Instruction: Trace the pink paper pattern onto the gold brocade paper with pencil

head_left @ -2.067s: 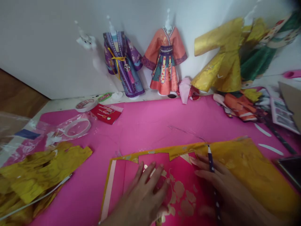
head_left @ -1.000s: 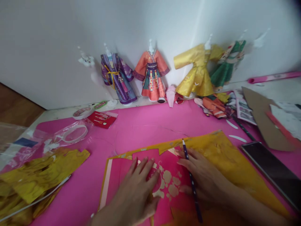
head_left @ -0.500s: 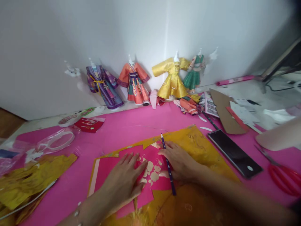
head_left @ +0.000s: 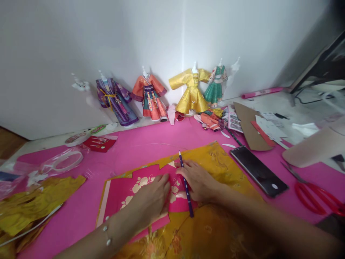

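A pink paper pattern piece [head_left: 118, 190] with pale gold flowers lies flat on yellow-orange patterned fabric [head_left: 212, 165]. My left hand [head_left: 155, 194] rests on the middle of the pattern, its fingers bunched together and curled; what is under the fingertips, if anything, is hidden. On the pattern's right part sits my right hand [head_left: 196, 180], with a dark blue dotted pencil [head_left: 185, 189] held across its fingers, pale tip pointing away from me. That hand also presses on the paper.
Dressed doll forms [head_left: 151, 95] stand along the wall. To the right lie a phone [head_left: 258, 171], red-handled scissors [head_left: 309, 194] and brown cardboard [head_left: 248, 126]. Yellow fabric scraps [head_left: 40, 201] and a roll of white tape [head_left: 68, 160] are at left, on a pink mat [head_left: 151, 144].
My left hand's fingers were spread flat on the pattern and are now drawn together, closer to my right hand. The right hand keeps the pencil. The whole view has shifted slightly.
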{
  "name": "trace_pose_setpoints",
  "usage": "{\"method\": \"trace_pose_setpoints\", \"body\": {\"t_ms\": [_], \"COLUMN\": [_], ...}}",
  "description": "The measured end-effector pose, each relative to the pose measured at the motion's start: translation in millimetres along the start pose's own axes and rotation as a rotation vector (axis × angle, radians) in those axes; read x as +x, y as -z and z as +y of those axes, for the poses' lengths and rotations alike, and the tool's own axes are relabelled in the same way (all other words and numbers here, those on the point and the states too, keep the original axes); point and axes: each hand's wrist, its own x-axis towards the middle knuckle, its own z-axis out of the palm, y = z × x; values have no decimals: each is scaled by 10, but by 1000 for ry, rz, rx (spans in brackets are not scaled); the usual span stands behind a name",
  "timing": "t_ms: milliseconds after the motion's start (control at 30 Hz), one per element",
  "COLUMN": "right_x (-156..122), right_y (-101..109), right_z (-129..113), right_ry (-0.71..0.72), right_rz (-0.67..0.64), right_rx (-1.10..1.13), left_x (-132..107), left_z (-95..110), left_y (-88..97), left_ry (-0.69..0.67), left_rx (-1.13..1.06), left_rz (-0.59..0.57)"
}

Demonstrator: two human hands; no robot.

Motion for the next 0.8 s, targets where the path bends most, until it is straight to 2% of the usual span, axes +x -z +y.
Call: {"method": "trace_pose_setpoints", "body": {"t_ms": [267, 400, 600, 800], "right_x": [-22, -31, -57, -129], "right_y": [-32, -42, -28, 56], "right_z": [15, 23, 35, 91], "right_ry": [-13, -15, 0, 5], "right_rz": [-10, -13, 32, 113], "right_rx": [33, 55, 109, 237], "left_x": [155, 216, 208, 124], "left_z": [142, 185, 191, 207], "left_y": [117, 23, -172, -235], "left_ry": [-45, 28, -5, 29], "left_rx": [-42, -21, 17, 50], "left_rz": [-105, -118, -91, -40]}}
